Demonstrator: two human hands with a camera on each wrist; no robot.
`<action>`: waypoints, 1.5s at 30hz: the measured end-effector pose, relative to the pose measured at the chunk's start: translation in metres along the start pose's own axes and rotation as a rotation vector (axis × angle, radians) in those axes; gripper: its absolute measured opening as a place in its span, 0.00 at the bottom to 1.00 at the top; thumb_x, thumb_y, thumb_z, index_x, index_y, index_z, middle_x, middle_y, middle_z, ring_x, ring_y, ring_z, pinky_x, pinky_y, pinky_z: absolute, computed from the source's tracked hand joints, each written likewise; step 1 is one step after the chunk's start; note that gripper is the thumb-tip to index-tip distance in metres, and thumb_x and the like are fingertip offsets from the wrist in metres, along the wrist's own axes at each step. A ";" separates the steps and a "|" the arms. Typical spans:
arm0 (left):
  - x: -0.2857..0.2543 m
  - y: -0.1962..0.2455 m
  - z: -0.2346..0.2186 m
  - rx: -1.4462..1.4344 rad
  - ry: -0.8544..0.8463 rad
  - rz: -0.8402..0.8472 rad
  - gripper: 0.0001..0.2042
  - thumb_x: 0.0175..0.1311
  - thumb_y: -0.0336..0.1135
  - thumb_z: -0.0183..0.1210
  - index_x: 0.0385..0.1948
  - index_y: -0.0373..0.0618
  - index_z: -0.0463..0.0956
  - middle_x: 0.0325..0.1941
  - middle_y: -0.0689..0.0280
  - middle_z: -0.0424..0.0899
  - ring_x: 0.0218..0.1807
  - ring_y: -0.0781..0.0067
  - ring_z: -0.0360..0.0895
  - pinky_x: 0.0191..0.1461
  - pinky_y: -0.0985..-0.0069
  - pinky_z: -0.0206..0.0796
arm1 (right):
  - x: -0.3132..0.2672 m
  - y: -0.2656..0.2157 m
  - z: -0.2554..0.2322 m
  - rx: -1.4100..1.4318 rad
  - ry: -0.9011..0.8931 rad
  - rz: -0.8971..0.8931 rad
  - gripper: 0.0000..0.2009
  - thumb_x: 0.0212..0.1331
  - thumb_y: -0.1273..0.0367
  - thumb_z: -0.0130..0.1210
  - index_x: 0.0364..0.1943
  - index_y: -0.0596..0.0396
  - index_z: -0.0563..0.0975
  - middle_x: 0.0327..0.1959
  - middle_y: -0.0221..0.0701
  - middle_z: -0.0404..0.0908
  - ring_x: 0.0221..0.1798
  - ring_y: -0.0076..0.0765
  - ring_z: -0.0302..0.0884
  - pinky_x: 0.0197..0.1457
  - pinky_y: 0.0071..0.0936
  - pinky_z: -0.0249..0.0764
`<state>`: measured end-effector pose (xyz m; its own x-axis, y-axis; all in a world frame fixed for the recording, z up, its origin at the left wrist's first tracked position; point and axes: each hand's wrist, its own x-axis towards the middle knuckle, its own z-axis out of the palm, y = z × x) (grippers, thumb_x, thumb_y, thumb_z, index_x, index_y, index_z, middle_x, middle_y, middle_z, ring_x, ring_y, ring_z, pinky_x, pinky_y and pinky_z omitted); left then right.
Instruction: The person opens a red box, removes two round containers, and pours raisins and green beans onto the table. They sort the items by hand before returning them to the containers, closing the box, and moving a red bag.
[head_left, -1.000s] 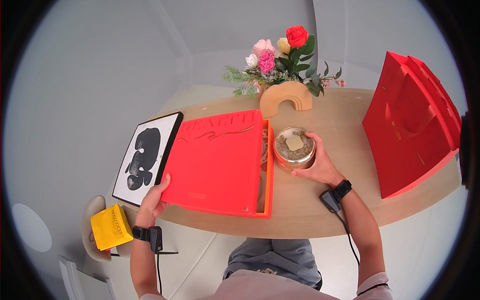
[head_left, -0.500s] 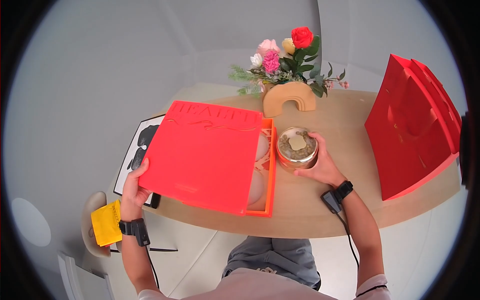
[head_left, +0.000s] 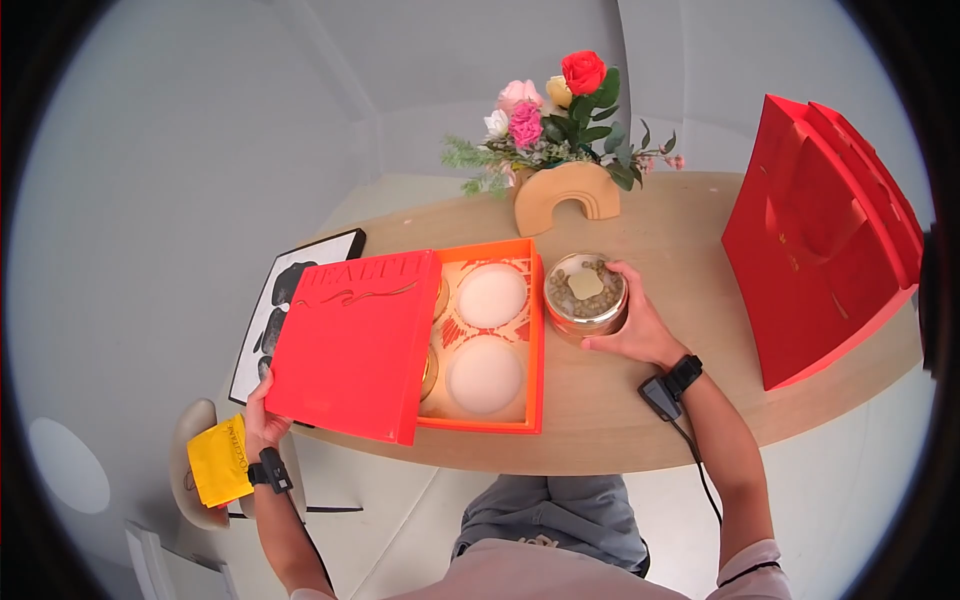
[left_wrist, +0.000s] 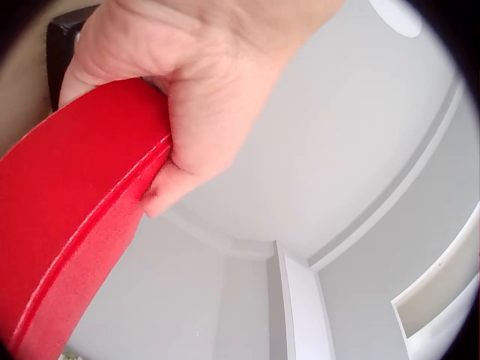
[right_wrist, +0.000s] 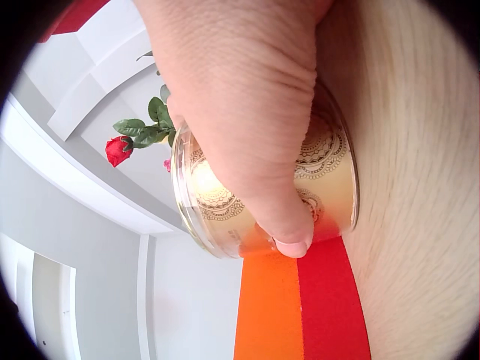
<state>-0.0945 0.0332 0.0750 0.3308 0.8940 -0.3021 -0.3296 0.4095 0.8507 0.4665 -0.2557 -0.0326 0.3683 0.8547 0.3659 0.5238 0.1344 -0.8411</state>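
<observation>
My left hand (head_left: 262,415) grips the left edge of a red box lid (head_left: 350,350) embossed with "HEALTH"; the left wrist view shows the thumb against the side of the lid (left_wrist: 82,165). The lid overlaps the left part of an orange-rimmed gift box (head_left: 538,345). Two round white pieces (head_left: 485,374) sit in its exposed right side, and gold-edged round things are partly hidden under the lid. To the right of the box, my right hand (head_left: 645,325) holds a gold-patterned round jar (right_wrist: 326,161) on the table, thumb and fingers around its sides.
A framed black-and-white picture (head_left: 258,315) lies left, partly under the lid. Flowers in a wooden arch vase (head_left: 540,205) stand at the back of the table (head_left: 680,240). A large red gift bag (head_left: 800,250) stands right. A yellow bag (head_left: 217,465) is on a chair at lower left.
My left hand has lifted the lid off and carried it leftward, uncovering the box's right side and covering more of the picture. The right hand stays on the jar.
</observation>
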 end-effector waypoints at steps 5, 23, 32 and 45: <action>-0.002 -0.006 -0.009 -0.009 0.025 0.080 0.18 0.80 0.42 0.55 0.62 0.43 0.77 0.59 0.60 0.87 0.57 0.63 0.87 0.57 0.61 0.85 | 0.000 0.006 0.001 0.015 0.007 -0.006 0.60 0.38 0.61 0.86 0.75 0.49 0.53 0.73 0.47 0.66 0.77 0.50 0.66 0.81 0.45 0.64; 0.004 -0.007 -0.051 -0.151 0.011 0.238 0.17 0.80 0.42 0.56 0.61 0.41 0.77 0.59 0.58 0.87 0.59 0.62 0.86 0.60 0.61 0.83 | 0.001 0.006 0.001 0.054 0.001 -0.018 0.60 0.39 0.62 0.86 0.76 0.49 0.53 0.73 0.45 0.65 0.77 0.48 0.65 0.81 0.44 0.64; 0.039 0.013 -0.052 0.022 -0.007 0.072 0.18 0.80 0.42 0.55 0.63 0.45 0.77 0.59 0.62 0.87 0.58 0.65 0.87 0.58 0.65 0.84 | 0.000 0.004 0.000 0.039 -0.009 0.013 0.60 0.39 0.61 0.86 0.76 0.48 0.52 0.73 0.47 0.66 0.76 0.50 0.67 0.80 0.44 0.64; 0.038 0.028 -0.032 0.805 0.250 -0.154 0.28 0.73 0.55 0.62 0.64 0.44 0.75 0.64 0.60 0.82 0.64 0.62 0.78 0.60 0.51 0.76 | 0.000 0.001 0.000 0.048 -0.006 -0.004 0.60 0.39 0.62 0.86 0.75 0.48 0.53 0.73 0.47 0.67 0.77 0.49 0.66 0.81 0.44 0.63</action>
<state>-0.1191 0.0842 0.0739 0.0842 0.8917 -0.4448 0.4630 0.3602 0.8099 0.4670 -0.2554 -0.0332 0.3614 0.8570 0.3673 0.4878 0.1620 -0.8578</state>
